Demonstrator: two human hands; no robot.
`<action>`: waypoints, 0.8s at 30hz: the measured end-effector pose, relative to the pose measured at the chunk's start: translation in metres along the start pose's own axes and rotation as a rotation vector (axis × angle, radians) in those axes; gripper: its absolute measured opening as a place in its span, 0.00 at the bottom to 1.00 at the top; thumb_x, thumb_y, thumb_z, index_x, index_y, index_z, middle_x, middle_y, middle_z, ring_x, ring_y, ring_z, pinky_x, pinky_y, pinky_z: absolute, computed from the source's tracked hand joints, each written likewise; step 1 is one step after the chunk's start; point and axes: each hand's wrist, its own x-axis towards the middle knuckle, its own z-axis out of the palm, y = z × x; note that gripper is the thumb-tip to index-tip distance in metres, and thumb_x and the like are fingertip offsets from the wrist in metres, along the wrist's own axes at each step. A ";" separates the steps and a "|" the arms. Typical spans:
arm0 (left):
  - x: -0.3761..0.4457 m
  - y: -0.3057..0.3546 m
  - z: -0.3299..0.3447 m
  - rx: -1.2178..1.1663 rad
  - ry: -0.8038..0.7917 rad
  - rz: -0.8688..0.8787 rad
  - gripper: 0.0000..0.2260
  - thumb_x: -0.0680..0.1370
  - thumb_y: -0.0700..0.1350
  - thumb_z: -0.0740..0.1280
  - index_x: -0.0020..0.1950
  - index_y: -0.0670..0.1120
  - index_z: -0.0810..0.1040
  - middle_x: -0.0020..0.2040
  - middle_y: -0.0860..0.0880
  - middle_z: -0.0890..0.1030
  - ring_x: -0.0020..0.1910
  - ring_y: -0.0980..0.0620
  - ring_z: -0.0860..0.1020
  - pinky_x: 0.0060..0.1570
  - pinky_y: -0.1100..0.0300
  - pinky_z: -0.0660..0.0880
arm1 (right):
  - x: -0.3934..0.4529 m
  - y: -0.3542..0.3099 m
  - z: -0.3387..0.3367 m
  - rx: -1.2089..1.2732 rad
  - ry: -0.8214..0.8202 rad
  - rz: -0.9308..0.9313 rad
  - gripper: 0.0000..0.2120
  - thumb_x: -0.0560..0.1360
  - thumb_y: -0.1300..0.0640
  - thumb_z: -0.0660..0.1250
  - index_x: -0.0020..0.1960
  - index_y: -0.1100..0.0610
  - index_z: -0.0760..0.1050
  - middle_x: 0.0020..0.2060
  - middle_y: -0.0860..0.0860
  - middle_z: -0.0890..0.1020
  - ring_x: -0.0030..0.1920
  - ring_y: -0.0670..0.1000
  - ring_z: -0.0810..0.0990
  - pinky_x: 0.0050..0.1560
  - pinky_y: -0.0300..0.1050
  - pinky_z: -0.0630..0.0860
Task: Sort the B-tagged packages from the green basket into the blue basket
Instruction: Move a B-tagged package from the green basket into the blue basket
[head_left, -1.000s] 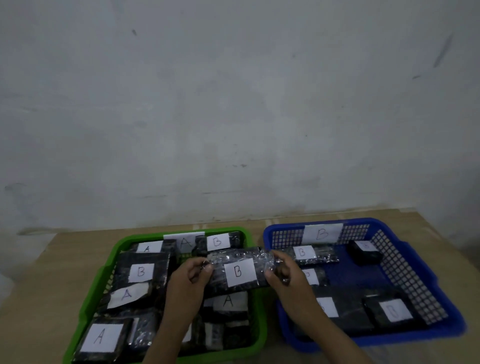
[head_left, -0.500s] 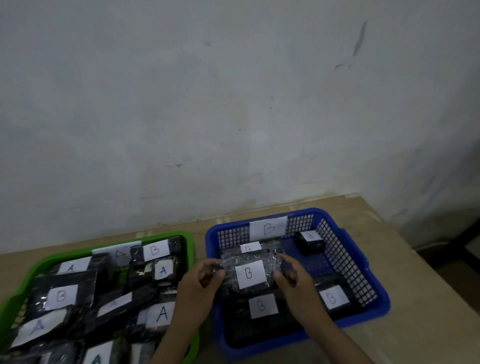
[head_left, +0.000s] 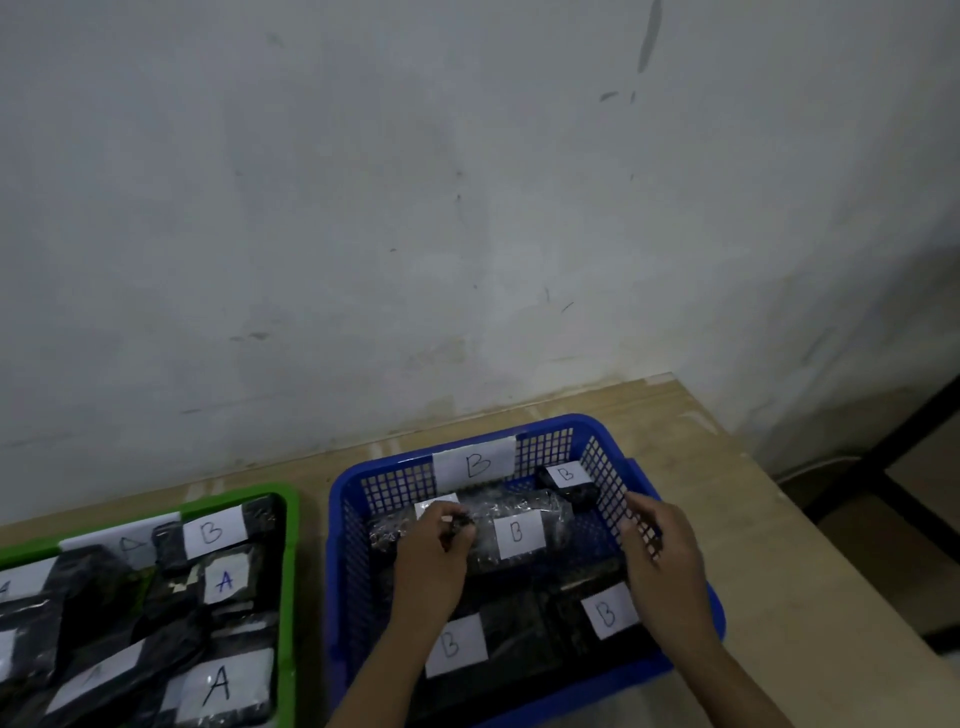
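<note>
The blue basket (head_left: 336, 519) stands on the right and the green basket (head_left: 292, 571) on the left. A clear-wrapped dark package with a B tag (head_left: 519, 532) lies inside the blue basket on top of other B-tagged packages (head_left: 608, 610). My left hand (head_left: 434, 556) pinches its left end. My right hand (head_left: 660, 556) is off the package, by the basket's right wall, with its fingers loosely apart and holding nothing. In the green basket a B-tagged package (head_left: 213, 530) sits at the back among A-tagged ones (head_left: 218, 683).
Both baskets rest on a wooden table (head_left: 753, 519) that is pushed against a grey wall (head_left: 467, 208). The table's right edge runs close to the blue basket. A dark metal frame (head_left: 883, 457) stands beyond that edge, lower down.
Both hands carried the B-tagged package from over the green basket to the right and down into the blue basket. My right hand has let go; the view swung right.
</note>
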 end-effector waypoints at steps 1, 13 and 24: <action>0.004 0.000 0.009 0.014 -0.019 -0.006 0.04 0.77 0.39 0.63 0.49 0.47 0.73 0.44 0.52 0.75 0.42 0.57 0.74 0.36 0.73 0.67 | 0.002 0.004 -0.002 -0.034 0.029 -0.040 0.10 0.76 0.63 0.61 0.57 0.58 0.73 0.49 0.49 0.72 0.53 0.49 0.69 0.54 0.47 0.68; 0.029 -0.012 0.054 0.263 -0.164 -0.049 0.10 0.78 0.40 0.61 0.58 0.42 0.75 0.51 0.45 0.76 0.44 0.55 0.70 0.39 0.68 0.65 | 0.024 0.039 -0.008 -0.262 0.037 -0.057 0.26 0.69 0.43 0.52 0.55 0.58 0.75 0.54 0.57 0.76 0.56 0.54 0.70 0.54 0.49 0.63; 0.028 -0.019 0.051 0.255 -0.108 -0.116 0.10 0.77 0.39 0.62 0.37 0.49 0.68 0.32 0.55 0.68 0.30 0.62 0.66 0.26 0.73 0.67 | 0.023 0.041 -0.006 -0.238 -0.003 -0.039 0.28 0.68 0.41 0.51 0.57 0.58 0.74 0.56 0.57 0.73 0.56 0.55 0.71 0.56 0.53 0.67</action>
